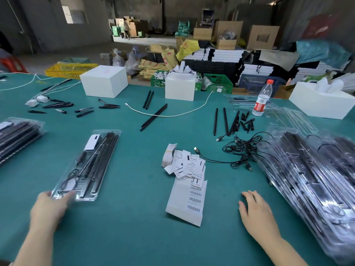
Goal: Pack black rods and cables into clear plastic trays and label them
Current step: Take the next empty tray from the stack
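- Two stacks of filled trays are flanking the work: a big heap of packed clear plastic trays (pixel 311 181) is lying along the right edge of the green table (pixel 130 227), and a smaller stack (pixel 17 139) is sitting at the far left.
- One packed tray (pixel 88 164), holding black rods, a coiled cable and a white label near its far end, is lying ahead and left of the person, its long axis running away from them and tilting to the right.
- The left hand (pixel 51 205) is touching that tray's near short end, fingers reaching onto the plastic; blur is hiding whether they are gripping or only pressing.
- The right hand (pixel 255 212) is resting open and empty on the table, well apart from the tray, nearer the barcode sheet (pixel 187 200) and loose labels (pixel 182 162).
- Loose USB cables (pixel 242 148) and black rods (pixel 224 120) are waiting beyond the right hand.
- Judging by this, the left hand is likely moving the finished tray leftward.
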{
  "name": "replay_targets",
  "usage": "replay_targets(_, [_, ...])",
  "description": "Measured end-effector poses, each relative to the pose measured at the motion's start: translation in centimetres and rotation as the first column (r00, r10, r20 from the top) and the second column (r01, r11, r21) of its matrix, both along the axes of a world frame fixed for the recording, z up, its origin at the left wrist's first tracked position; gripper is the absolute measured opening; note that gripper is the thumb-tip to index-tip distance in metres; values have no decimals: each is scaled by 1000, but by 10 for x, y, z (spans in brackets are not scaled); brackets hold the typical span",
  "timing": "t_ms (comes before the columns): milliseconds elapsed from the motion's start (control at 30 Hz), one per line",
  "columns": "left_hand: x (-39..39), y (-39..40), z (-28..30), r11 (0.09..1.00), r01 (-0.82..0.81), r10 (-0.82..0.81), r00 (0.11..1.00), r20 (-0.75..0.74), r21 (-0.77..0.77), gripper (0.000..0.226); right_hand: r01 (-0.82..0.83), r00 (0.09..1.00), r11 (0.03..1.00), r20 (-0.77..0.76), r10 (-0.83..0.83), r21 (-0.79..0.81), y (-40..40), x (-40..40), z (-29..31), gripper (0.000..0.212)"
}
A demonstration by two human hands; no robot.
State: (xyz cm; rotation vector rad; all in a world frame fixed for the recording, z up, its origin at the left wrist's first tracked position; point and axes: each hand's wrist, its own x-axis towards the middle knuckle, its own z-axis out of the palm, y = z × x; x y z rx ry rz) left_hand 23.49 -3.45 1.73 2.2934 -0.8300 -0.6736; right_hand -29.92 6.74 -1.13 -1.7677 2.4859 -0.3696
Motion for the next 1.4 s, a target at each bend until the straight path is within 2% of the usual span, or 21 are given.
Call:
replay_targets(67, [-5, 2, 5, 999, 15, -24, 978, 206, 48, 71, -27, 999, 998, 38, 25, 50, 1, -2, 10, 44])
replay_targets(133, [-22, -1, 13, 998, 67, -58, 930, 363, -13, 55, -53, 994, 997, 96, 48, 49, 1, -4, 27, 40])
replay_targets(200, [-45, -9, 17, 970, 230, -170, 871, 461, -76, 46, -93, 990, 994, 103, 99, -63, 0, -7, 50, 31])
replay_targets(233, [-56, -13, 17, 944, 325, -255, 825, 504, -55, 47, -113, 990, 982, 72, 125, -152, 0, -9, 63, 27])
replay_targets(333, [-81, -26, 7, 840, 501, -528, 663, 531, 209, 62, -165, 984, 911, -121, 128, -377, 0, -30, 103, 18])
replay_targets(400, [-83, -35, -9, 787, 509, -616, 613, 496, 348, 60, -137, 968, 909, -247, 38, -394, -1, -54, 125, 27])
replay_targets(467, [-75, -41, -20, 786, 492, -617, 602, 507, 374, 55, 46, 927, 966, -350, -136, -255, -2, -85, 139, 61])
replay_targets(500, [-69, -43, -22, 793, 482, -609, 588, 533, 374, 56, 163, 901, 979, -387, -198, -120, -1, -100, 142, 80])
replay_targets(567, [-53, -48, -23, 794, 471, -606, 554, 571, 385, 65, 296, 905, 945, -356, -231, 140, 1, -126, 139, 102])
replay_targets(633, [-40, -54, -19, 782, 472, -623, 554, 552, 408, 74, 258, 958, 925, -195, -209, 278, 2, -139, 128, 102])
replay_targets(700, [-37, -60, -13, 786, 455, -618, 578, 533, 419, 70, 216, 975, 931, -117, -190, 293, 4, -139, 114, 90])
replay_targets(767, [-50, -63, -7, 835, 424, -548, 589, 594, 350, 60, 233, 965, 945, -177, -195, 228, 5, -136, 104, 78])
replay_targets(833, [-74, -65, 0, 869, 465, -455, 609, 650, 172, 52, 231, 959, 957, -207, -193, 177, 4, -127, 102, 71])
replay_targets(867, [-90, -65, 2, 855, 512, -435, 625, 648, 79, 49, 215, 964, 963, -193, -183, 160, 3, -122, 103, 69])
replay_targets(933, [-124, -66, 7, 790, 612, -467, 635, 615, -31, 43, 155, 973, 979, -192, -128, 132, 0, -110, 106, 65])
replay_targets(1033, [-178, -66, 12, 699, 712, -572, 611, 546, -65, 40, 44, 979, 996, -201, -27, 77, -2, -91, 113, 67])
replay_targets(1233, [-264, -54, 12, 492, 868, -748, 460, 478, -65, 39, -47, 998, 991, 39, 52, -126, 0, -43, 134, 69])
replay_targets(1400, [-318, -47, 17, 423, 879, -819, 475, 323, -219, 50, -57, 966, 964, 229, 119, -259, 13, 4, 141, 69])
